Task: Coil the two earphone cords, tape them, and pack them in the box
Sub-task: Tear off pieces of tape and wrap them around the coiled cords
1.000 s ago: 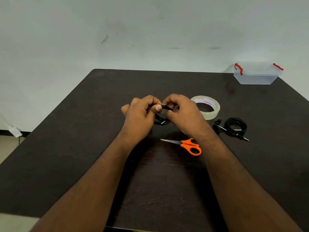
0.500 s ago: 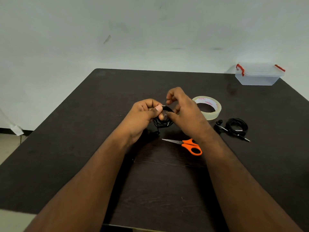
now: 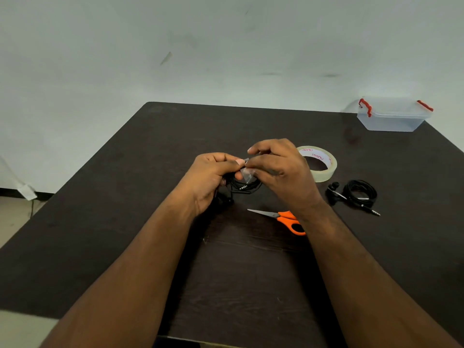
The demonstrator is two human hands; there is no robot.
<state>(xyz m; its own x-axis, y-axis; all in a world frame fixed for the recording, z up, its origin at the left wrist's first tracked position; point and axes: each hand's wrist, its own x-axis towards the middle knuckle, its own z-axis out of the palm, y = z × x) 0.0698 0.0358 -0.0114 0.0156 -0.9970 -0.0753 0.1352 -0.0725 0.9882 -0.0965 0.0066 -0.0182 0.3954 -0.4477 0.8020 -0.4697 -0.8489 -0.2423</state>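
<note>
My left hand (image 3: pixel 211 177) grips a coiled black earphone cord (image 3: pixel 247 188) just above the dark table (image 3: pixel 100 222); its plug shows below my fingers. My right hand (image 3: pixel 278 169) pinches a small clear piece of tape (image 3: pixel 247 173) against the top of that coil. A second black earphone cord (image 3: pixel 359 194) lies coiled on the table to the right, apart from both hands. The roll of clear tape (image 3: pixel 324 167) lies flat behind my right hand. A clear plastic box (image 3: pixel 394 116) with red latches and its lid on stands at the far right corner.
Orange-handled scissors (image 3: pixel 283 218) lie shut on the table under my right wrist, blades pointing left. A pale wall rises behind the table. The floor shows at the left edge.
The hands have lifted slightly and the right fingers have shifted up over the coil; the clear tape piece now shows between the two hands. Everything else lies unmoved.
</note>
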